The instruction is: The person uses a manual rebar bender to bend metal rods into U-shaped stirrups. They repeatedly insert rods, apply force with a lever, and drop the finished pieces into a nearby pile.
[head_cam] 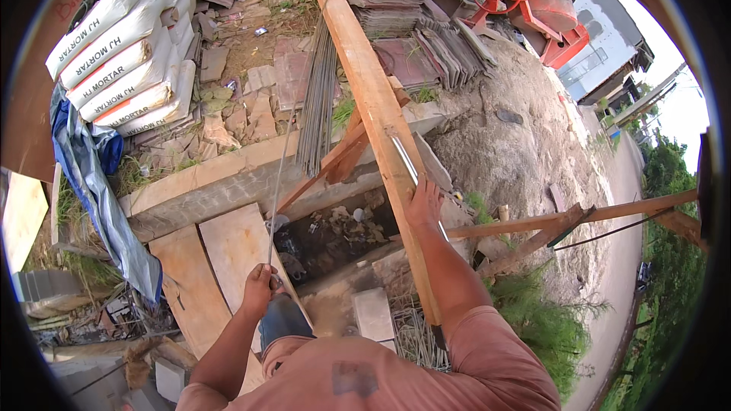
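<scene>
My left hand [260, 286] is closed around the lower end of a thin steel rod [284, 151]. The rod slants up and away, passing beside a bundle of similar steel rods [317, 97]. On the right, my right hand [424, 203] lies on a long wooden beam [365, 77]. Its fingers cover part of a shiny metal bar [404, 157] that runs along the beam's top. The bar shows on both sides of the hand; whether the fingers grip it cannot be seen.
Plywood boards [234, 257] lie beside a muddy trench [337, 234] with a concrete wall [211, 194]. Mortar bags [114, 63] are stacked at left, above a blue-grey tarp [108, 200]. Tiles [388, 3], a sand pile [514, 142] and a red-framed concrete mixer [545, 17] stand beyond. A timber brace [617, 211] crosses at right.
</scene>
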`<action>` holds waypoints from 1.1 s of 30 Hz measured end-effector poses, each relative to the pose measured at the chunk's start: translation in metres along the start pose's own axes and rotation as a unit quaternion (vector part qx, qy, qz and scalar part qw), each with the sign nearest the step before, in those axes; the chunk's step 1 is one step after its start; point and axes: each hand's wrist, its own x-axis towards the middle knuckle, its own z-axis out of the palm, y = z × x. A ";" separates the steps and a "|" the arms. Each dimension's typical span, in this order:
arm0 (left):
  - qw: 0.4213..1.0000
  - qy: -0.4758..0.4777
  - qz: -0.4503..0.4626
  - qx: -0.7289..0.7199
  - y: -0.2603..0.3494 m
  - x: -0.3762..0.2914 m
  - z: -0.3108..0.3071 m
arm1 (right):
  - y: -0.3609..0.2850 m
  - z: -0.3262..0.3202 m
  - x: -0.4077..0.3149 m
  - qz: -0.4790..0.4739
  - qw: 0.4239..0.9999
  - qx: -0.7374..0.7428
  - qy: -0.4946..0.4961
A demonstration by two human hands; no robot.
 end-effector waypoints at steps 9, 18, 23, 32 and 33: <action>0.987 -0.146 0.042 0.053 0.016 -0.033 0.159 | 0.046 0.024 0.033 0.011 0.979 0.205 -0.015; 0.964 -0.263 -0.020 0.025 -0.044 -0.092 0.289 | 0.144 -0.108 -0.229 0.043 0.838 0.519 -0.162; 0.939 -0.322 -0.092 0.080 -0.097 -0.120 0.330 | 0.213 -0.121 -0.369 0.062 0.876 0.468 -0.097; 0.862 -0.391 -0.168 0.274 -0.176 -0.177 0.372 | 0.266 -0.089 -0.469 0.207 0.883 0.410 -0.094; 0.832 -0.429 -0.152 0.318 -0.178 -0.178 0.372 | 0.271 -0.087 -0.476 0.223 0.867 0.438 -0.081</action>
